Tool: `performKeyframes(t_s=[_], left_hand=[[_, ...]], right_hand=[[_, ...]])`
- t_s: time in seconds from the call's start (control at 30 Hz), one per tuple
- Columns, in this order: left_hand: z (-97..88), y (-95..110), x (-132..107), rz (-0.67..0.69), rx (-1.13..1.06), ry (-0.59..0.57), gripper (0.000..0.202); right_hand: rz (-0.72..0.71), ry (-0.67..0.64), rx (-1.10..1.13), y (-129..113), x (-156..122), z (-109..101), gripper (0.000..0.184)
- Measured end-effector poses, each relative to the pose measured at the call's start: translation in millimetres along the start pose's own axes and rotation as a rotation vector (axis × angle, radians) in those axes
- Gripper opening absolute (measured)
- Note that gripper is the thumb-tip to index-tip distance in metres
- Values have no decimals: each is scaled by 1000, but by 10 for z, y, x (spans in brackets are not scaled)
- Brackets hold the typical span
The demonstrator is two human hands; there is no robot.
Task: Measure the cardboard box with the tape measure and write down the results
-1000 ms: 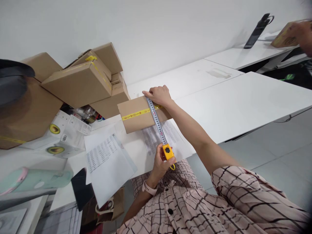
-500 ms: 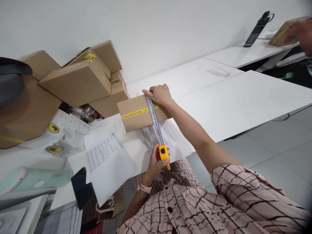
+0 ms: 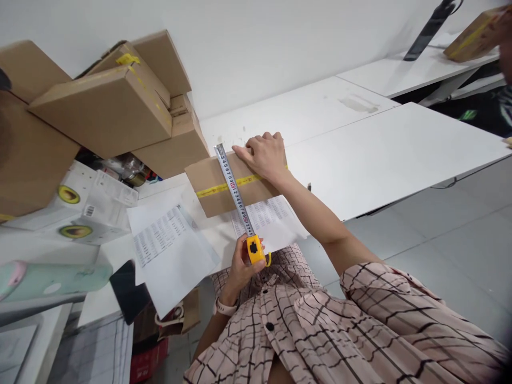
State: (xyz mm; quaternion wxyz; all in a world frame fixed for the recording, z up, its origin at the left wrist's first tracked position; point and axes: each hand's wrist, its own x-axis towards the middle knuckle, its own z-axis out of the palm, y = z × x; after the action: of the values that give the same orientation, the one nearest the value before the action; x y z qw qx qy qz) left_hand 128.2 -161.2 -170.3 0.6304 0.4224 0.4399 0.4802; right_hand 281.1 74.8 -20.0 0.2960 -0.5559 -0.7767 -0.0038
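A small cardboard box [image 3: 212, 173] with yellow printed tape lies on the white desk, partly over a printed sheet [image 3: 266, 213]. My right hand [image 3: 266, 154] grips its far right part, thumb pointing left along the far edge and fingers bent over. My left hand [image 3: 240, 269], with a band on the wrist, is closed round a yellow tape measure [image 3: 256, 249] near the desk's front edge. The metal blade [image 3: 236, 193] is pulled out across the top of the box, and its tip reaches past the far edge, free of my right hand.
Large cardboard boxes [image 3: 108, 114] are piled at the left against the wall. White boxes with avocado pictures [image 3: 100, 213], more papers [image 3: 172, 266] and a pale green bottle [image 3: 76, 280] lie nearer. A dark bottle [image 3: 430, 32] and another box [image 3: 474, 37] stand far right.
The blade's tip has come away from my right hand and swung left, with the tape measure shifting left. My right hand stays on the box. The view has moved slightly.
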Motion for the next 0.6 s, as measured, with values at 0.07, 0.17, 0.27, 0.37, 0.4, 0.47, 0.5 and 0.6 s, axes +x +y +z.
performKeyframes(t_s=[0.07, 0.17, 0.27, 0.37, 0.4, 0.47, 0.5, 0.6], left_hand=[[-1, -1, -23, 9, 46, -19, 84], [7, 3, -18, 40, 141, -46, 80], [14, 22, -9, 49, 225, -76, 78], [41, 81, -60, 48, 334, -79, 79], [57, 115, -96, 45, 386, -77, 80], [101, 202, -184, 30, 501, -88, 82], [126, 252, -231, 16, 558, -107, 82], [193, 374, -345, -48, 707, -203, 83]], right_hand=[[5, 3, 7, 3, -323, 17, 70], [11, -12, 28, 57, -820, 92, 64], [-2, -42, 86, 143, -1159, 144, 59], [32, -66, 203, 225, -1251, 32, 59], [73, -57, 261, 250, -1240, -49, 62], [169, 9, 407, 293, -1201, -252, 70], [203, 80, 496, 312, -1186, -356, 74], [217, 384, 775, 352, -1213, -588, 66]])
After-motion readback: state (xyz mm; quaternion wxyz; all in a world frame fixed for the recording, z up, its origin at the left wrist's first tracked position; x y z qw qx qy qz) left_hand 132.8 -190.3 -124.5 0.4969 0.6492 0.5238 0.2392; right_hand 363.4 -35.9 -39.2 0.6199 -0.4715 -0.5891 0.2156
